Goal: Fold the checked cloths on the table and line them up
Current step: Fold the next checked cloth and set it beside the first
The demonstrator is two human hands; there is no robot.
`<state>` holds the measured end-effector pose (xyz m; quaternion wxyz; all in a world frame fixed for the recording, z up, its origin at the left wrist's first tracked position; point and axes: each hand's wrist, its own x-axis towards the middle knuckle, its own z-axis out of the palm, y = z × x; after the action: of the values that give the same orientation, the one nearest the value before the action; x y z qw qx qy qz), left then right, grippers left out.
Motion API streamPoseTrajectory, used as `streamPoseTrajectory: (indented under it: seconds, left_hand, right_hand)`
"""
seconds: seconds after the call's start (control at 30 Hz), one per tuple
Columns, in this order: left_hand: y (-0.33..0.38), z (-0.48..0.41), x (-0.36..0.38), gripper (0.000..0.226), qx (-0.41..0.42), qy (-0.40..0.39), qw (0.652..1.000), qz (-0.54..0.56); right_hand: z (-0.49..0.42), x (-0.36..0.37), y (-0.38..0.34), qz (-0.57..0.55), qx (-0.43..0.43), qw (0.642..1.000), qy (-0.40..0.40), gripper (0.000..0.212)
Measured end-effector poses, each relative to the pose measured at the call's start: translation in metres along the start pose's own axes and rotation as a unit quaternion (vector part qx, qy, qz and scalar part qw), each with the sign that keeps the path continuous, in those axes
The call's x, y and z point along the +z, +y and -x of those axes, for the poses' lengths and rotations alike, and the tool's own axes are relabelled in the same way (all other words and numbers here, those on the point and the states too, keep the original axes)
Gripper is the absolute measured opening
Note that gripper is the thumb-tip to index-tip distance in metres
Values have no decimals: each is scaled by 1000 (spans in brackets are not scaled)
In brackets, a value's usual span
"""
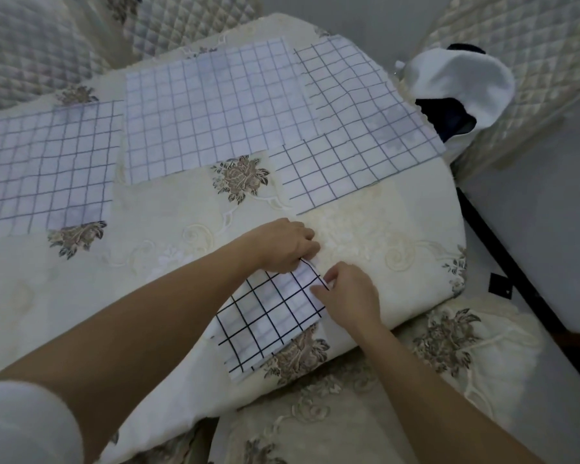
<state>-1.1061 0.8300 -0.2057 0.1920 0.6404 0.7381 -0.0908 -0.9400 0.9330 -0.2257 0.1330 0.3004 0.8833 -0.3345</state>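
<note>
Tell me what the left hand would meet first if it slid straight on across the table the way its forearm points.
Judging roughly, the left hand points up and right, so after bare tablecloth it would likely reach the near edge of the rightmost flat checked cloth. Depth is hard to judge here.

No writing, label, brand, number or sign can be read anywhere in the head view; the cloths carry only plain grid lines and the covering only woven flowers.
</note>
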Motion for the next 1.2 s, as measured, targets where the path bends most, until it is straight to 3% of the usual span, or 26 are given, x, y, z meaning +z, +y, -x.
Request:
streamPoseTrajectory:
  seconds: [0.1,0.23,0.43,0.5,0.7,0.87,1.2]
  left_hand:
    - [-1,-3,-4,18,-1,1,1000,5]
    - [-4,-10,-12,14,-17,41,999,13]
    - [8,-5,-12,23,-98,267,958,15]
    - [28,9,-4,22,-96,307,946,45]
    - [95,53,58,28,-63,249,963,86]
    - [108,48,72,46,-90,227,967,73]
    - [117,45,75,49,-123,206,969,56]
  right_hand:
    - [-2,-2,0,-15,-7,1000,-9,18]
    - [-11,-16,3,-66,-24,997,6,17]
    - [-32,-47,10,-115,-25,992,35,8]
    - [-39,-53,11,-113,-25,993,29,5]
    - [-51,-55,13,-94,-31,995,13,21]
    - [-55,-52,13,-111,-23,993,21,10]
    - [-37,-55,-2,-113,-76,987,89,12]
